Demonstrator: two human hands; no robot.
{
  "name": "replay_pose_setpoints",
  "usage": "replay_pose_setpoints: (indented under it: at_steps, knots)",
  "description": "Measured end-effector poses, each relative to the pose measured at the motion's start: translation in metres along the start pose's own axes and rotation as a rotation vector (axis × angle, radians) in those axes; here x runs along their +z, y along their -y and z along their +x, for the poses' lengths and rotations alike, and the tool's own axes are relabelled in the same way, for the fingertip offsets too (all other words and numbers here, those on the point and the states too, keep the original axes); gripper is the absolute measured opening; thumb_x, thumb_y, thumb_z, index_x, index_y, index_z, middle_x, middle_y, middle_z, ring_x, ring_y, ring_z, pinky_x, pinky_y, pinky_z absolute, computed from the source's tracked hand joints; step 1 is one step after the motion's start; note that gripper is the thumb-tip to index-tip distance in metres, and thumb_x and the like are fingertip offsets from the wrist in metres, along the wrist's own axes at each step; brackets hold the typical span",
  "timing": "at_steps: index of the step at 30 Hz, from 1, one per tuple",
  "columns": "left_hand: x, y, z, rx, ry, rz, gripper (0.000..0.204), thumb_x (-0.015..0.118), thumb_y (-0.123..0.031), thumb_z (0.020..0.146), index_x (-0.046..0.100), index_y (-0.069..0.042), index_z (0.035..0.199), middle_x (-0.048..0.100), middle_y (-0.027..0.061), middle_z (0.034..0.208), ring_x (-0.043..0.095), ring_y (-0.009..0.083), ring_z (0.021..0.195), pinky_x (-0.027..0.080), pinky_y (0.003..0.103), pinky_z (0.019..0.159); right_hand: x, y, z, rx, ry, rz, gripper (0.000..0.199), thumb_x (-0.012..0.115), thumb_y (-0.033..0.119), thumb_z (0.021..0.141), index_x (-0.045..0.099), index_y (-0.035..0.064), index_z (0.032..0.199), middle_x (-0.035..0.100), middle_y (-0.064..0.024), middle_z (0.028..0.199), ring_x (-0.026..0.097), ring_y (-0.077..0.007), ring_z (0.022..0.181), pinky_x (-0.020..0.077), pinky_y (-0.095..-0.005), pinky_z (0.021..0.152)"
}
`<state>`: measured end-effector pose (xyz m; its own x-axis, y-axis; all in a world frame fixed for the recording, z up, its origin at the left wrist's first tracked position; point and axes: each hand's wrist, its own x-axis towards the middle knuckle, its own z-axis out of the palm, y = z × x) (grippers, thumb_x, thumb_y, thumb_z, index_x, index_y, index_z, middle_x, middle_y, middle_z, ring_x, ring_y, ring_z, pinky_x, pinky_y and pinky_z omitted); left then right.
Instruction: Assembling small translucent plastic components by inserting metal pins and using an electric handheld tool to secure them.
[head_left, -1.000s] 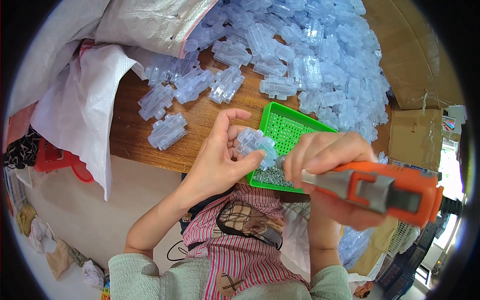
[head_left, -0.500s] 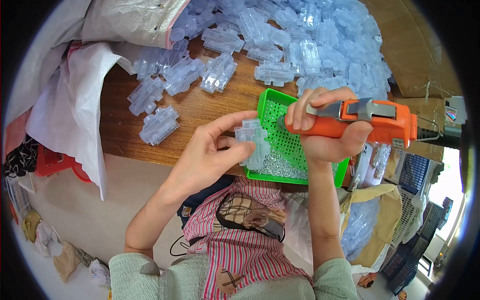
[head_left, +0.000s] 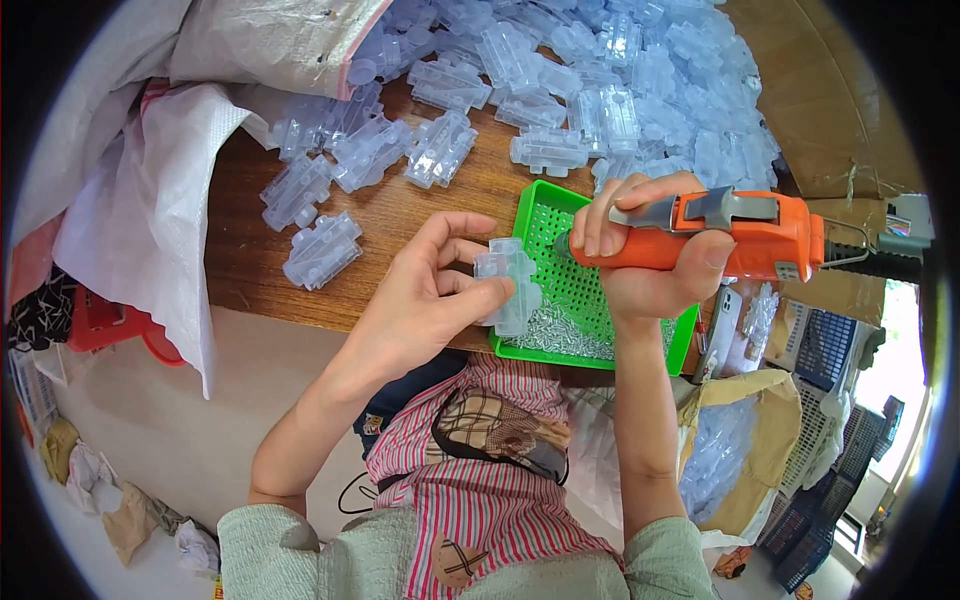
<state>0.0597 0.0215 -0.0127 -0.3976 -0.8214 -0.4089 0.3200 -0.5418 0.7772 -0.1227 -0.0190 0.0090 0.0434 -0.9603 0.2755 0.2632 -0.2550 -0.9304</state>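
Note:
My left hand [head_left: 425, 285] pinches a clear plastic housing [head_left: 510, 287] between thumb and fingers, at the left edge of a green tray [head_left: 508, 350]. In that tray are a perforated green plate [head_left: 570, 300] and many small silver screws [head_left: 560, 335]. My right hand [head_left: 650, 250] is wrapped round an orange electric screwdriver [head_left: 745, 245] with a grey lever, held level over the tray. The screwdriver's dark nose [head_left: 563, 245] points left toward the housing and is apart from it. Its tip is hard to make out.
A large heap of clear plastic housings [head_left: 640, 90] covers the far side of the wooden table [head_left: 250, 260]. White woven sacks [head_left: 150, 210] hang at the left, and cardboard [head_left: 830, 90] stands at the right. Below right is an open brown bag [head_left: 770, 430] of clear plastic pieces.
The upper fingers of my left hand have drawn back a little from the housing, which has turned slightly. The screwdriver in my right hand has shifted slightly.

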Motion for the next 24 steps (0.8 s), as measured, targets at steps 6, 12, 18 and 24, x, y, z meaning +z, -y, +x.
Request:
replay_pose_setpoints:
  at_steps: [6, 12, 18, 24]
  knots:
    - [-0.001, -0.002, 0.000, -0.008, -0.007, -0.023, 0.051, 0.065, -0.004, 0.081, 0.036, 0.002, 0.123, 0.054, 0.0103, 0.101, 0.061, 0.0109, 0.077, 0.053, 0.024, 0.067, 0.000, 0.020, 0.002, -0.066, 0.086, 0.155, 0.072, 0.041, 0.071, 0.082, 0.052, 0.0005, 0.093, 0.047, -0.0047, 0.058, 0.046, -0.0162, 0.051, 0.0394, -0.0307, 0.045]
    - [-0.002, -0.001, 0.001, 0.023, 0.034, 0.023, 0.052, 0.066, -0.005, 0.081, 0.036, 0.001, 0.123, 0.054, 0.0104, 0.102, 0.062, 0.0115, 0.078, 0.054, 0.025, 0.065, 0.017, 0.071, -0.008, -0.142, 0.284, 0.110, 0.074, 0.047, 0.073, 0.078, 0.051, 0.0028, 0.101, 0.052, -0.0038, 0.064, 0.049, -0.0159, 0.055, 0.0433, -0.0296, 0.049]
    - [0.000, -0.005, 0.002, -0.012, 0.019, 0.013, 0.051, 0.066, -0.005, 0.081, 0.036, 0.001, 0.123, 0.055, 0.0100, 0.100, 0.061, 0.0106, 0.077, 0.054, 0.025, 0.065, 0.016, 0.057, -0.006, -0.023, 0.287, 0.152, 0.081, 0.045, 0.075, 0.077, 0.051, -0.0015, 0.102, 0.053, -0.0073, 0.066, 0.052, -0.0188, 0.060, 0.0453, -0.0334, 0.052]
    - [-0.001, -0.002, 0.005, 0.071, 0.046, 0.041, 0.052, 0.066, -0.003, 0.080, 0.036, -0.001, 0.122, 0.056, 0.0096, 0.097, 0.060, 0.0095, 0.076, 0.055, 0.025, 0.058, 0.022, 0.056, -0.005, 0.075, 0.271, 0.085, 0.081, 0.045, 0.077, 0.075, 0.051, -0.0006, 0.098, 0.053, -0.0080, 0.067, 0.051, -0.0178, 0.059, 0.0438, -0.0330, 0.053]
